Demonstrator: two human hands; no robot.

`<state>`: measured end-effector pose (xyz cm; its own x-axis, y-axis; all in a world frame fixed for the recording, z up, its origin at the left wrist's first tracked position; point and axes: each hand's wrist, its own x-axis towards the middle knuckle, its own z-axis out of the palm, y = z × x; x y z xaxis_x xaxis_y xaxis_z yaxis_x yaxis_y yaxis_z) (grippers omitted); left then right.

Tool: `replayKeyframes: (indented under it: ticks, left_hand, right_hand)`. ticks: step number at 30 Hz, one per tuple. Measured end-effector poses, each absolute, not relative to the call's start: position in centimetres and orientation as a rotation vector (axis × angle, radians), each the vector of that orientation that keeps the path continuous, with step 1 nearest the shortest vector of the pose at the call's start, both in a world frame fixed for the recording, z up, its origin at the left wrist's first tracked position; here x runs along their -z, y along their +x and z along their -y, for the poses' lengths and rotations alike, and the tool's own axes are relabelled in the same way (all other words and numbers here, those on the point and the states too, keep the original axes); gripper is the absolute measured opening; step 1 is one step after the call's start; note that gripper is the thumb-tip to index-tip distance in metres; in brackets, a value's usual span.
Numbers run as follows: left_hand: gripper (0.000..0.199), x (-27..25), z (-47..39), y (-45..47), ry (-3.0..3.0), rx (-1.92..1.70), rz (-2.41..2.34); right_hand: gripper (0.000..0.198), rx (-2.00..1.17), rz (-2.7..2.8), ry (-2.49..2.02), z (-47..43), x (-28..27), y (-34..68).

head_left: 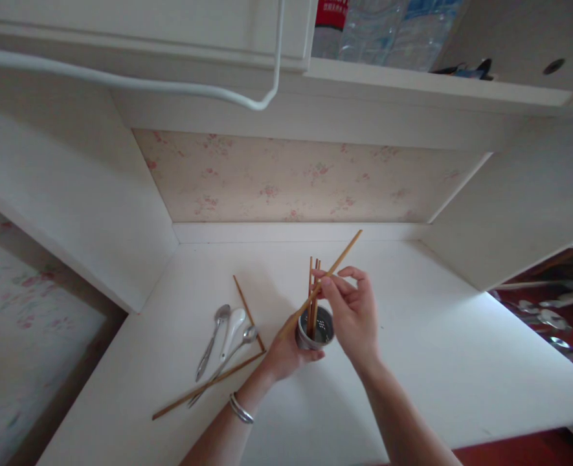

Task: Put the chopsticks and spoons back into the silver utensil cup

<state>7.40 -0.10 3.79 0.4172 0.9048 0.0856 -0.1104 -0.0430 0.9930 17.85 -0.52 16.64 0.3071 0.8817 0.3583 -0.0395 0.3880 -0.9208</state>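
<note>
My left hand point(286, 353) is wrapped round a grey utensil holder point(306, 342) with small holes in its inside. Several wooden chopsticks point(310, 278) stand upright in it, leaning on its rim. Between thumb and fingers, my right hand point(357, 310) pinches one lighter chopstick point(346, 251), slanted across above the holder. Its lower end passes by my left hand. To the left lie two loose chopsticks point(208, 385), one crossing the spoon handles' side. Beside them are a metal spoon point(222, 314), a white spoon point(236, 318) and a long-handled metal spoon point(249, 334).
The white countertop point(426, 362) is bounded by side panels and a wallpapered back point(286, 181). Above, a shelf point(412, 77) holds plastic bottles point(388, 32), and a white cable point(169, 85) hangs down. A floral surface point(24, 323) shows at far left.
</note>
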Motion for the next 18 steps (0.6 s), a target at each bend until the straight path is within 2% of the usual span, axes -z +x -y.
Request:
replayKeyframes:
  ticks: [4,10,18]
  left_hand:
    - [0.089,-3.5,0.1,7.6,1.312,-0.952,-0.702]
    - [0.083,-3.5,0.2,7.5,1.292,-0.937,-0.672]
    - [0.083,-3.2,0.0,7.8,1.255,-0.967,-0.645]
  right_hand:
    - [0.039,-0.675,1.02,-1.091,-0.8,-15.9,22.2]
    - [0.038,-0.785,1.105,-1.336,-1.7,-11.8,23.8]
    - [0.04,-0.658,1.41,-1.583,-0.9,-9.9,22.5]
